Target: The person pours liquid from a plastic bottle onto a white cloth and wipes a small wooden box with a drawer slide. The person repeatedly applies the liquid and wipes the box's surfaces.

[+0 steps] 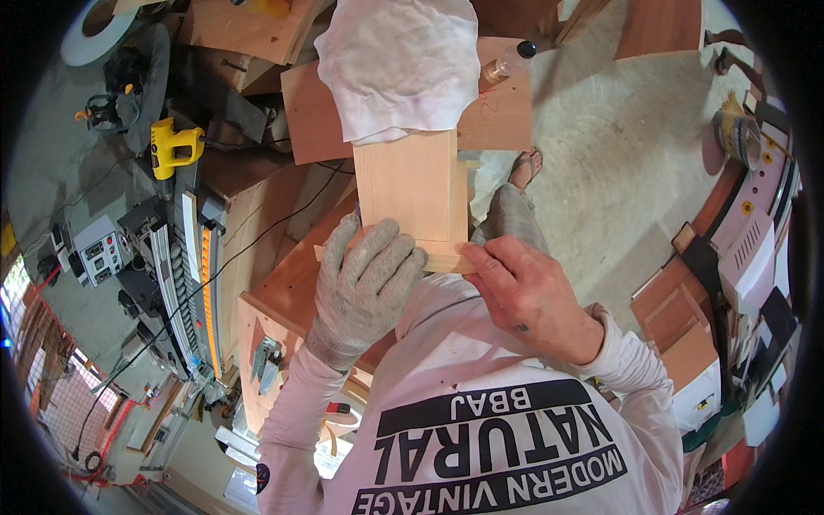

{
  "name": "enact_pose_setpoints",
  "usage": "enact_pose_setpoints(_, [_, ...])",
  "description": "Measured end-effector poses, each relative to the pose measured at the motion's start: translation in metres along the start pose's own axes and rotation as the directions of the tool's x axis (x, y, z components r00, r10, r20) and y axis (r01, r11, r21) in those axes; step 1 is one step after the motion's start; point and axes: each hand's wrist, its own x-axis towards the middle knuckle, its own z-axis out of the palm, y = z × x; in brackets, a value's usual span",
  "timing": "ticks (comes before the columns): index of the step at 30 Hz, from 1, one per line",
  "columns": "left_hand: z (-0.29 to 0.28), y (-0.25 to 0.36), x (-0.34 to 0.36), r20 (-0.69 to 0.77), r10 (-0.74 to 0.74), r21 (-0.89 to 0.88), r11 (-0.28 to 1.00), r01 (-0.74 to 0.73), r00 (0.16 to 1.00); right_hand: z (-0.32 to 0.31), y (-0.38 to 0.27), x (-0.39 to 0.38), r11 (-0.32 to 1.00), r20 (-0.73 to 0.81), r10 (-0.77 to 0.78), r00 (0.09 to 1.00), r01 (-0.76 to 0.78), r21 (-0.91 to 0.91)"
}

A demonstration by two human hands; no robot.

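A pale wooden board (406,184) stands against a thin wooden strip (446,257) at its near end. My left hand (365,279), in a grey knit glove, presses flat on the board's near edge and the strip. My bare right hand (525,292) pinches the strip's right end with thumb and fingers. A white cloth (399,64) lies over the board's far end. Behind it lies a wider reddish board (502,116) with a small clear bottle with a black cap (508,62) on it.
A yellow power drill (172,146) and a long saw rail (184,275) lie at left on a bench. A reddish cabinet panel (287,287) sits under my left arm. Sanding tools and wood pieces (747,215) crowd the right. My sandalled foot (525,167) stands on the concrete floor.
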Motion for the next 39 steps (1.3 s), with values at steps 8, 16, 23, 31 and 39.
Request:
enact_pose_setpoints(8, [0.005, 0.002, -0.006, -0.018, -0.005, -0.003, 1.0, 0.005, 1.0, -0.001, 0.001, 0.0, 1.0, 0.004, -0.005, 1.0, 0.005, 0.006])
enact_pose_setpoints(16, [0.005, 0.004, -0.004, -0.027, -0.011, 0.03, 0.999, 0.012, 1.0, -0.001, 0.001, 0.001, 1.0, 0.013, -0.013, 1.0, 0.013, -0.016])
enact_pose_setpoints(23, [0.004, 0.004, -0.001, -0.033, -0.034, 0.006, 0.999, 0.034, 0.999, -0.001, 0.003, -0.002, 1.0, 0.005, 0.0, 1.0, -0.001, 0.009])
enact_pose_setpoints(31, [0.003, 0.005, 0.002, -0.051, -0.036, -0.013, 0.999, 0.035, 0.998, -0.008, 0.01, 0.0, 1.0, -0.057, -0.012, 0.998, 0.013, 0.007])
enact_pose_setpoints(39, [0.003, 0.006, -0.001, -0.061, -0.048, -0.034, 0.998, 0.046, 0.997, 0.004, -0.002, 0.017, 0.992, -0.021, -0.123, 0.992, 0.122, -0.028])
